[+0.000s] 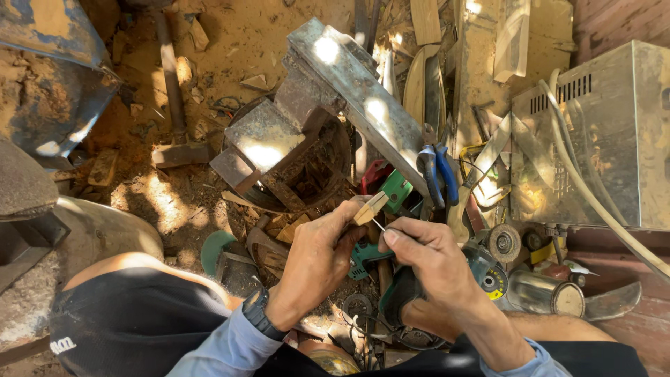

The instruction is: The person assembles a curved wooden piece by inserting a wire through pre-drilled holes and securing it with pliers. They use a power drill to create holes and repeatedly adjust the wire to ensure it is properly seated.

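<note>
Light blue long sleeves (230, 345) cover both forearms, pushed back from the wrists. A dark watch (259, 314) with a black strap sits on the left wrist. Black shorts (132, 321) carry a small white mark near the hem.

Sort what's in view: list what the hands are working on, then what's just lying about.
In hand:
left hand holding a small wooden piece
right hand pinching a thin metal pin

Lying about:
blue-handled pliers
angle grinder
metal can
hammer
metal box
</note>
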